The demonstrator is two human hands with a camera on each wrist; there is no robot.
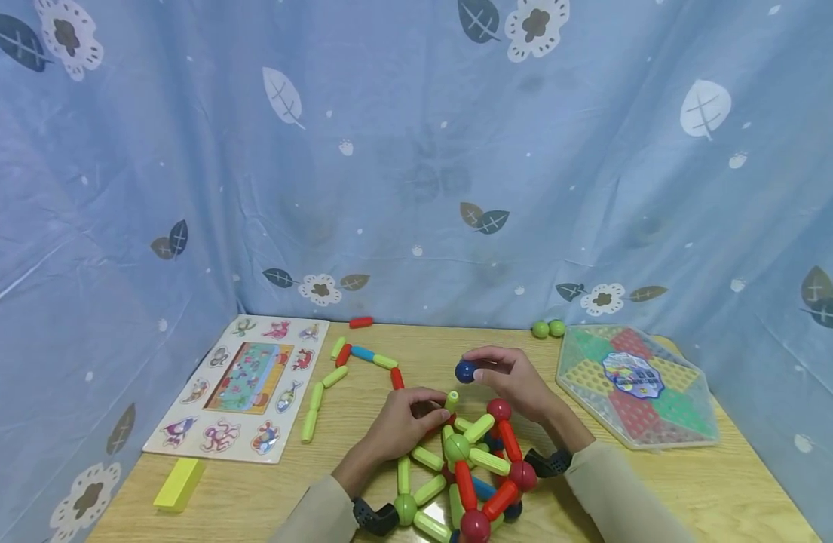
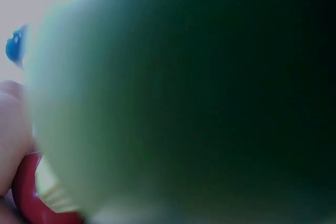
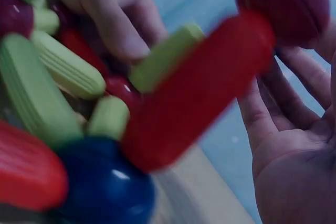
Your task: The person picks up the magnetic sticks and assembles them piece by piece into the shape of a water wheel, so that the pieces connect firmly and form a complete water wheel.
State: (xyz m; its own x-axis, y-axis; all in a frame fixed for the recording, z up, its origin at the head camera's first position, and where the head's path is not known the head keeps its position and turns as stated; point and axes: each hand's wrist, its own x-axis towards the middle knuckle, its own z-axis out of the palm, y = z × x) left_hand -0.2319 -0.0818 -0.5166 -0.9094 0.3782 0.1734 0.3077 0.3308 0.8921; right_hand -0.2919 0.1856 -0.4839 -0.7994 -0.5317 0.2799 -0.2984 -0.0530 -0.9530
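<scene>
My right hand (image 1: 518,381) pinches a dark blue ball (image 1: 465,371) between thumb and fingers, above the far side of a magnetic stick-and-ball structure (image 1: 457,449). At that side my left hand (image 1: 404,424) pinches a short yellow-green magnetic rod (image 1: 451,403), which stands up from a red ball (image 3: 124,88). The blue ball is slightly above the rod, apart from it. Red, green and blue balls joined by rods make up the structure, between my forearms. A blurred green shape (image 2: 157,103) fills most of the left wrist view.
Loose rods (image 1: 335,377) lie in a bent line left of the structure. Further left are a picture puzzle board (image 1: 295,332) and a yellow block (image 1: 179,484). A red rod (image 1: 361,322) and two green balls (image 1: 548,329) lie at the back. A hexagonal game box (image 1: 687,407) sits right.
</scene>
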